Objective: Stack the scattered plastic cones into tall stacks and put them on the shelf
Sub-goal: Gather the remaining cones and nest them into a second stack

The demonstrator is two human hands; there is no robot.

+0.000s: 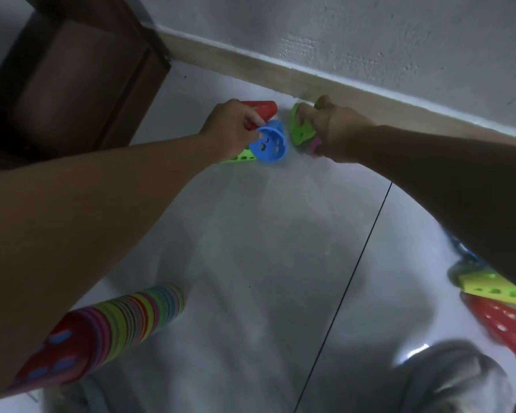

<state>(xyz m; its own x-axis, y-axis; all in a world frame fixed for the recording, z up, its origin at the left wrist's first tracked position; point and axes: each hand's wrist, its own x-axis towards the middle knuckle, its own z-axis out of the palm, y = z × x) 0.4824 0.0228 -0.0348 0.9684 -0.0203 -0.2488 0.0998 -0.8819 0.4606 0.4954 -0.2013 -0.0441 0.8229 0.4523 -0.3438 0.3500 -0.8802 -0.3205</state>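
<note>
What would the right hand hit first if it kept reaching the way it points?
Probably the wooden skirting board at the wall's foot, just beyond the green cone the right hand grips. Depth is hard to judge.

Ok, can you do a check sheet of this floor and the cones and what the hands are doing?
Surface: pale tiled floor, one dark grout line.
Job's things: blue cone, red cone and green cone near the wall; another green cone with a pink cone beside it; tall multicoloured stack lying at lower left; yellow-green cone and red cone at right.
Clutter: grey cloth, blurred.
Hands: left hand grips the blue cone; right hand grips the green and pink cones.
Cables: nothing seen.
Surroundings: white wall, wooden skirting, brown wooden furniture.
</note>
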